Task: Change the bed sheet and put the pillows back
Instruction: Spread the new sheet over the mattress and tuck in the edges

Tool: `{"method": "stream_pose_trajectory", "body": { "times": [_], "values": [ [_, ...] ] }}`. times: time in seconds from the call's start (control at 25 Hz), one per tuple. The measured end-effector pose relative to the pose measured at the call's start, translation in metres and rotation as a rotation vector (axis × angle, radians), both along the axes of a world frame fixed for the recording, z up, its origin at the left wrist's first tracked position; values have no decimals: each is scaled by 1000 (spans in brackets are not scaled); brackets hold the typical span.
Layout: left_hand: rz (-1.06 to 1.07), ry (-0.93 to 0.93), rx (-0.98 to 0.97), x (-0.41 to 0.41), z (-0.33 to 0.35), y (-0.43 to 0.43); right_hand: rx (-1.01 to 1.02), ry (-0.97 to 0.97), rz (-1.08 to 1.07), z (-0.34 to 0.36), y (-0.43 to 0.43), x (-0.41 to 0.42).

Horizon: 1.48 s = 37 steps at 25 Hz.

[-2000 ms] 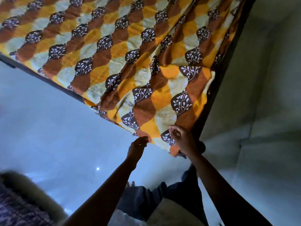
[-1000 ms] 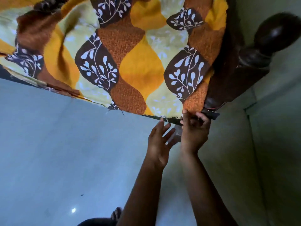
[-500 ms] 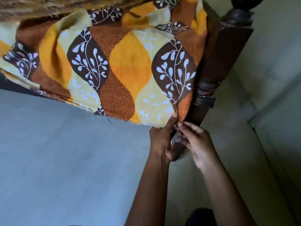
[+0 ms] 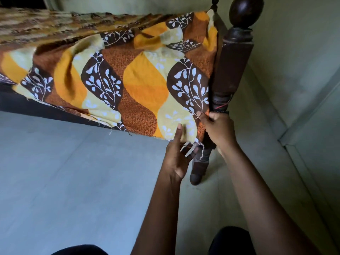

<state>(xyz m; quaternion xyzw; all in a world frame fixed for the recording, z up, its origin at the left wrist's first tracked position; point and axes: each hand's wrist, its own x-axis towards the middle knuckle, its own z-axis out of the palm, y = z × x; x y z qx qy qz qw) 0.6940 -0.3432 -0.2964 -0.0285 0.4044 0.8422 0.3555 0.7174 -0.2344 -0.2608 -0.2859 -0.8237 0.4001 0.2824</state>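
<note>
Left hand, right hand pinch sheet corner beside bedpost.

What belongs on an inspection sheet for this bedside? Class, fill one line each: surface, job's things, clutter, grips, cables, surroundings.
Surface: pale grey smooth floor; the bed top is covered by cloth.
Job's things: orange, brown and yellow leaf-print fabric bed sheet hangs over the bed's side, its lower hem frayed; no pillows seen.
Clutter: nothing seen.
Grips: left hand pinches the sheet's hem, thumb in front; right hand grips the sheet's corner edge beside the dark turned wooden bedpost.
Cables: thin red strand on the bedpost; cannot tell whether it is a cable.
Surroundings: pale green wall.
</note>
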Motion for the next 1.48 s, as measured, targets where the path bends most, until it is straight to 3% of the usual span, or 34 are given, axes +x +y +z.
{"method": "stream_pose_trajectory", "body": {
  "times": [0.12, 0.16, 0.2, 0.36, 0.48, 0.56, 0.68, 0.72, 0.84, 0.96, 1.04, 1.24, 1.36, 1.48],
  "values": [
    [-38, 19, 35, -1, 5, 3, -584, 107, 172, -2, -3, 4],
    [3, 32, 26, -1, 5, 5, -654, 103, 195, -3, -3, 5],
    [53, 30, 23, 1, 5, 7, -617, 84, 198, -4, -3, 8],
    [177, 68, -134, 7, 2, 7, 37, 115, -40, 0, -14, 19],
    [183, 107, -190, 12, 8, 6, 182, 45, -102, 15, -30, 12],
    [31, 154, -255, 10, 16, -5, 241, -7, -140, 18, -32, 3],
    [-383, 315, -571, 7, 37, -37, 256, -28, -123, 14, -26, -1],
    [-391, 373, -624, 4, 45, -47, 261, -38, -114, 14, -25, -2],
    [-134, 392, -421, -23, 60, -59, 244, -83, -116, 16, -26, -8],
    [1, 63, 33, -56, 70, -49, 215, -137, -116, 18, -28, -9],
    [-7, -82, 135, -68, 72, -44, 159, -131, -136, 16, -28, -11],
    [-67, -215, 240, -93, 78, -38, -57, 66, -256, 5, -32, -29],
    [-36, -292, 277, -92, 82, -31, -534, 239, -244, 8, -39, -29],
    [-21, -336, 332, -92, 77, -32, -1038, 439, -83, 23, -39, -20]
  ]
}}
